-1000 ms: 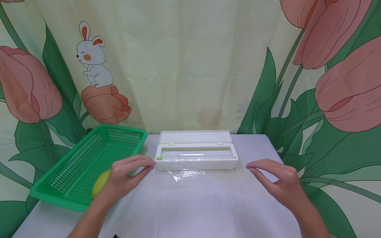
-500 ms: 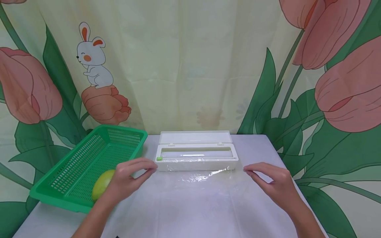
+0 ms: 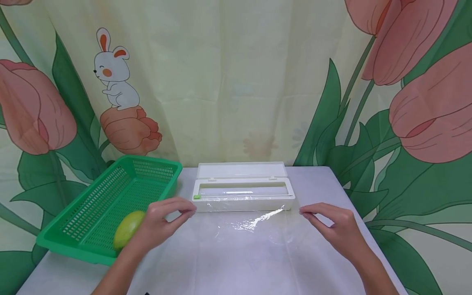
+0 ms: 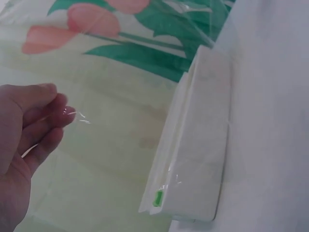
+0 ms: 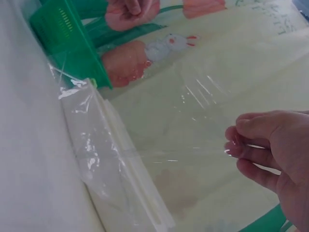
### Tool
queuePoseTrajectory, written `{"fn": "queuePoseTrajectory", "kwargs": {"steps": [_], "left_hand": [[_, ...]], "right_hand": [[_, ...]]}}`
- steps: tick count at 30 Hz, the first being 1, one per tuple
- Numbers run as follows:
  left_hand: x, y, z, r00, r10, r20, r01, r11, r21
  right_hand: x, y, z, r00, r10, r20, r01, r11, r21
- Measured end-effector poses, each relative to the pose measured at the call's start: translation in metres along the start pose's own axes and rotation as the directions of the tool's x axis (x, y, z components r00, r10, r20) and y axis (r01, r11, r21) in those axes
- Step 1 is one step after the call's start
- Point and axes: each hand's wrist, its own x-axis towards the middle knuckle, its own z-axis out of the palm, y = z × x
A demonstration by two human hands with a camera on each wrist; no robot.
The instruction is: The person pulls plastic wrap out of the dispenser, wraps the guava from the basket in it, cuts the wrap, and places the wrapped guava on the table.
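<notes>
A sheet of cling film (image 3: pixel 254 222) spans the space between my hands, clear and creased with bright glints. My left hand (image 3: pixel 158 219) pinches its left edge between thumb and fingers, beside the dispenser's left end. On the opposite side, my right hand (image 3: pixel 337 229) pinches the other corner. Behind the film stands a white cling film dispenser (image 3: pixel 291 203), its lid (image 3: pixel 241 170) tipped back and the film roll (image 3: pixel 243 191) visible inside. A green slider (image 3: pixel 197 197) sits at its left end. In the right wrist view the film (image 5: pixel 203 96) reaches from the dispenser toward my fingers.
A green plastic basket (image 3: pixel 73 254) stands at the left, with a yellow-green fruit (image 3: pixel 128 230) in it, partly behind my left forearm. A white cloth covers the table (image 3: pixel 239 270). A tulip-printed curtain (image 3: pixel 228 82) hangs behind.
Both hands have shifted slightly inward and down, still pinching the film. The glints on the film have moved rightward. The dispenser and basket have stayed put.
</notes>
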Motion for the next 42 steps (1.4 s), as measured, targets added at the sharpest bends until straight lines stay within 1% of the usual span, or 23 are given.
{"fn": "queuePoseTrajectory", "kwargs": {"steps": [2,7,10,14,19,23,26,29,31,36,39,42], "left_hand": [[-0.001,-0.002,0.000,1.000,-0.020,0.011,0.020,1.000,-0.007],[-0.005,-0.006,0.001,0.995,-0.086,0.042,0.087,0.996,-0.009],[-0.006,-0.007,0.001,0.993,-0.102,0.050,0.103,0.994,-0.019],[-0.007,-0.010,0.002,0.995,-0.088,0.043,0.089,0.995,-0.039],[-0.009,-0.010,0.002,0.992,-0.114,0.046,0.117,0.991,-0.064],[-0.010,-0.009,0.002,0.985,-0.160,0.060,0.165,0.983,-0.080],[-0.011,-0.007,0.001,0.972,-0.216,0.091,0.223,0.971,-0.083],[-0.013,-0.007,0.000,0.963,-0.242,0.121,0.253,0.963,-0.088],[-0.015,-0.009,0.000,0.961,-0.245,0.131,0.258,0.961,-0.098],[-0.018,-0.011,-0.002,0.962,-0.229,0.147,0.249,0.959,-0.135],[-0.019,-0.011,-0.002,0.960,-0.226,0.167,0.251,0.956,-0.150],[-0.021,-0.011,-0.003,0.955,-0.227,0.193,0.262,0.949,-0.178]], "right_hand": [[0.000,0.000,0.002,1.000,-0.002,-0.004,0.002,1.000,0.009],[-0.002,0.001,0.005,1.000,0.022,0.002,-0.022,1.000,0.022],[-0.002,0.000,0.006,0.998,0.052,0.020,-0.052,0.998,0.021],[-0.003,0.000,0.006,0.996,0.079,0.044,-0.080,0.996,0.027],[-0.003,0.000,0.006,0.992,0.102,0.067,-0.105,0.994,0.039],[-0.005,0.001,0.005,0.984,0.153,0.086,-0.156,0.987,0.032],[-0.006,0.002,0.005,0.975,0.195,0.106,-0.198,0.980,0.026],[-0.007,0.003,0.004,0.969,0.212,0.128,-0.218,0.975,0.034],[-0.009,0.004,0.003,0.969,0.205,0.138,-0.215,0.975,0.056],[-0.012,0.006,0.001,0.973,0.176,0.152,-0.194,0.974,0.117],[-0.012,0.006,0.000,0.970,0.180,0.166,-0.202,0.971,0.130],[-0.013,0.005,-0.001,0.964,0.188,0.190,-0.217,0.966,0.144]]}}
